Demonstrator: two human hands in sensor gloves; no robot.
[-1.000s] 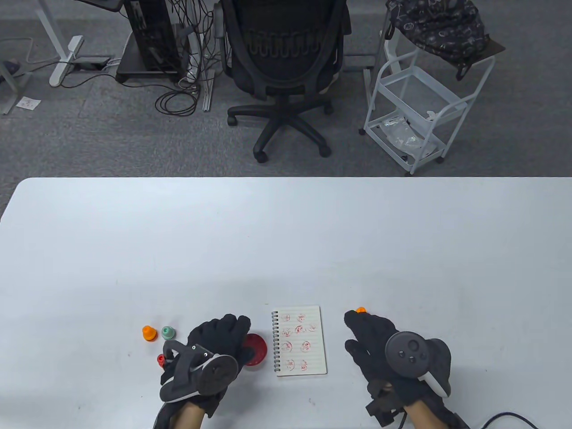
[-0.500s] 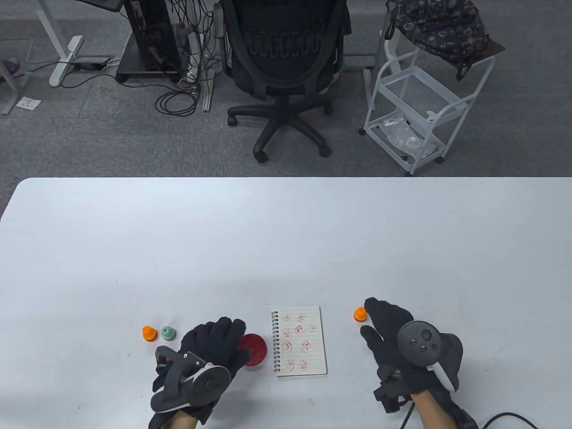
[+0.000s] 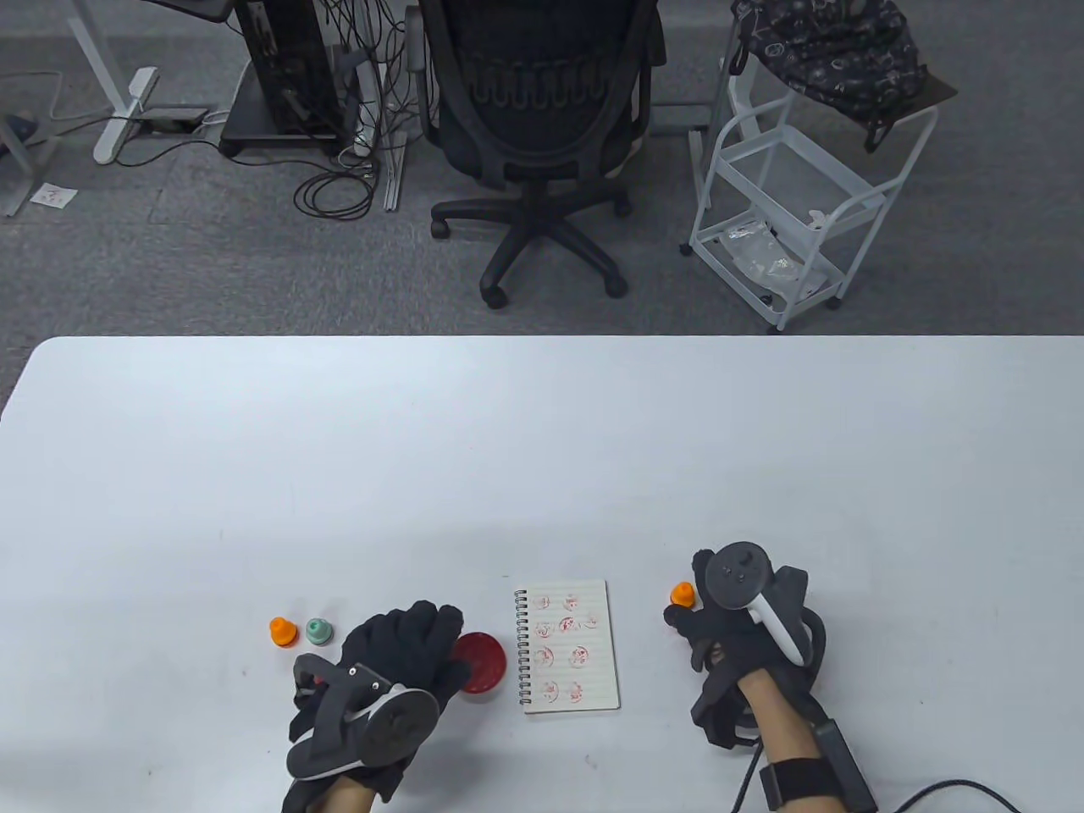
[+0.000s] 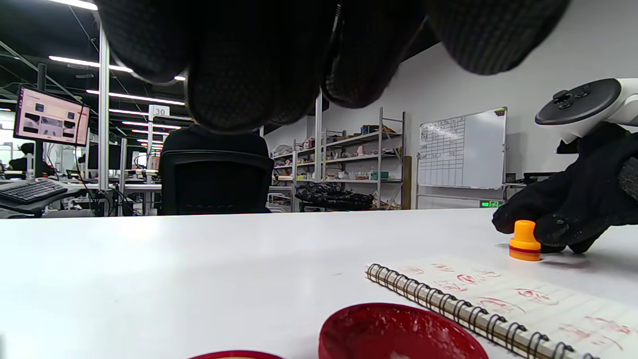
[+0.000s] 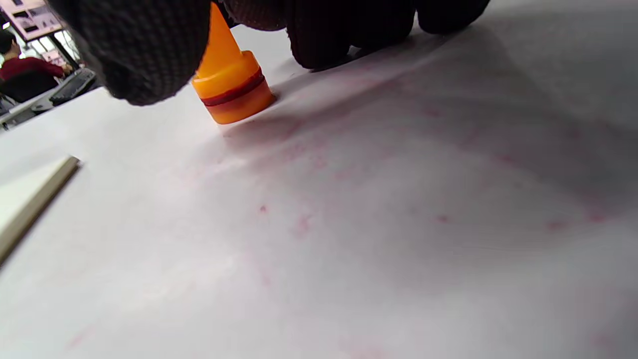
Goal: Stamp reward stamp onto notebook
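White table (image 3: 542,440); beyond its far edge, grey carpet, an office chair (image 3: 533,127) and a white cart (image 3: 796,195). The orange stamp (image 3: 682,594) stands upright right of the notebook (image 3: 567,645). Right hand (image 3: 728,622) fingers curl around the stamp's handle. Left hand (image 3: 398,652) lies relaxed by the red ink pad (image 3: 479,663).

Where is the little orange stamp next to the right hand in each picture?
Table view: the orange stamp stands right of the notebook, at the right hand's fingertips.
Left wrist view: orange stamp far right, beyond the notebook, right hand around it.
Right wrist view: orange stamp top left, between gloved fingers.
Shared landmark: the notebook, whose edge shows at left.
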